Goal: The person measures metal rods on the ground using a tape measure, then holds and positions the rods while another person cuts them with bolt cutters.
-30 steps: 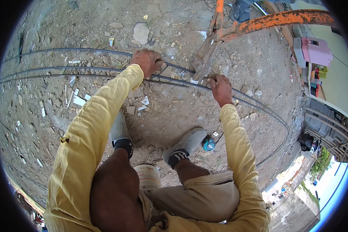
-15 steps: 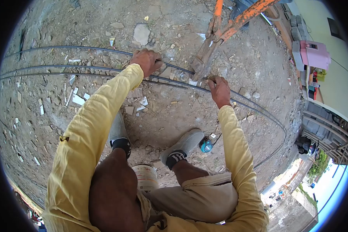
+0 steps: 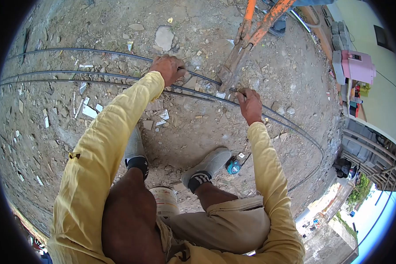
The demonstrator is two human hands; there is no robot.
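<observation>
Long thin steel bars lie across the ground, curving round at the right. My left hand is closed round the uppermost bar, just left of the bolt cutter. My right hand is closed on the bar right of the cutter's jaws. An orange-handled bolt cutter points down toward me, with its jaws at the bar between my two hands. Its handles have come near each other. Another bar with a free end runs below my left hand.
A blue tape measure lies beside my shoe. A bucket is between my legs. Part of a person's shoe shows behind the cutter. A pink box stands at right; broken tile pieces litter the ground.
The right-hand handle of the bolt cutter has swung in toward the other handle. Both my hands have kept hold of the bar, almost without moving.
</observation>
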